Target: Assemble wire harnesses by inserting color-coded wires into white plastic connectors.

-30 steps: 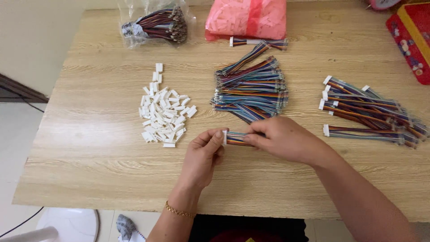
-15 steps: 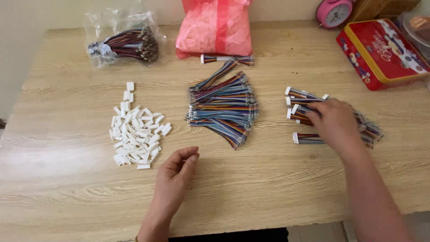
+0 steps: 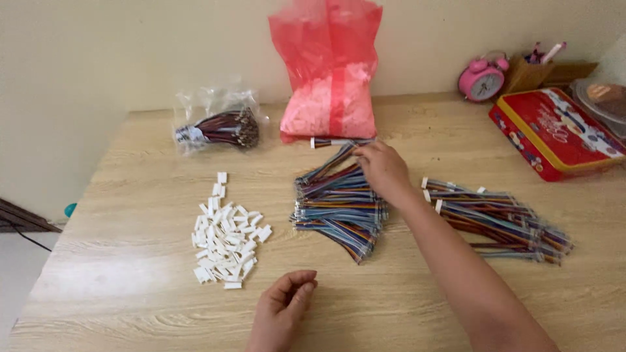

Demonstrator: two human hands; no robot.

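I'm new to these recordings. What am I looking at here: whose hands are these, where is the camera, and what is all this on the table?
There is no machine here. A person works with bare hands, and the one camera sits on their head, looking down at a wooden table.

The right hand reaches forward onto the middle pile of multicoloured wire bundles; whether its fingers have closed on one I cannot tell. The left hand rests near the table's front edge, loosely curled and holding nothing.

To the left lies a heap of small white plastic connectors. To the right is a second pile of wire bundles. Further back stand a clear bag of wires, a red plastic bag, a pink alarm clock and a red tin.
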